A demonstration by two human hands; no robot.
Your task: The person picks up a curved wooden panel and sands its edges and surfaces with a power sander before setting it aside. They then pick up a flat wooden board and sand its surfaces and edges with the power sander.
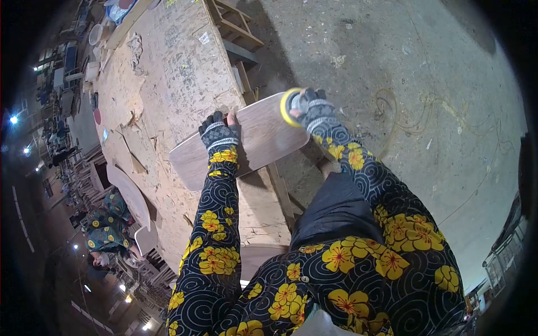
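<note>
A pale wooden board (263, 134) with rounded corners lies slantwise on the worktable, its right end jutting out past the table's edge. My left hand (218, 133), in a patterned fingerless glove, rests on the board with its fingers reaching over the far edge, holding it. In my right hand (314, 106), gloved the same way, is a round disc sander (290, 107) with a yellow rim. The sander sits at the board's far right end, tilted against its edge. My fingers partly hide the sander's body.
The worn worktable (174, 84) carries a crumpled rag (135, 51) and wood scraps (134, 159). A curved wooden panel (128, 190) stands at its left edge, near another person (109, 224). Wooden frames (238, 28) stand beside the table. A hose (386, 115) lies coiled on the concrete floor.
</note>
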